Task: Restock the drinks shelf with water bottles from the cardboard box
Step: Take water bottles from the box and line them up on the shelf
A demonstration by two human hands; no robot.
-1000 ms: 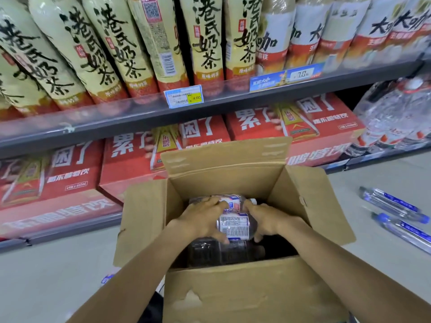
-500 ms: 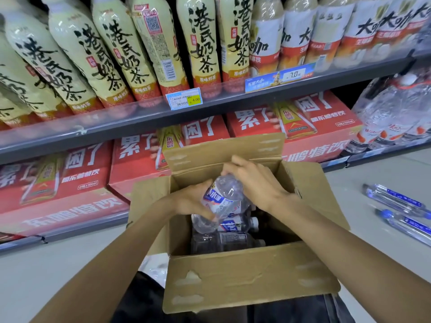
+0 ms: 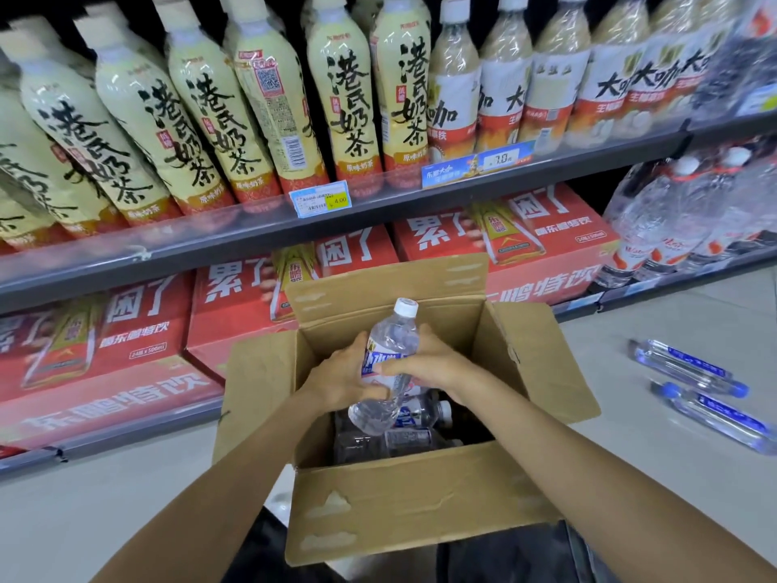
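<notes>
**Bottle held upright over the open box, both hands on it**

At the centre of the frame a clear water bottle (image 3: 389, 363) is clamped between both hands: the left hand (image 3: 338, 378) wraps its left side, the right hand (image 3: 429, 366) closes over the label from the right. Its long axis runs near vertical, tilted slightly, white cap toward the top of the frame and base down toward the mouth of the cardboard box (image 3: 420, 494). It hangs just above the bottles remaining in the box (image 3: 403, 431), which lie on their sides. The bottle is transparent, ribbed, with a blue-and-white label partly hidden by fingers. Neither hand is nearer; each grips the middle. The shelf (image 3: 378, 212) lies beyond the box toward the top of the frame, so the coming move is probably up and forward. Two blue-capped bottles (image 3: 698, 389) lie on the floor at right.
</notes>
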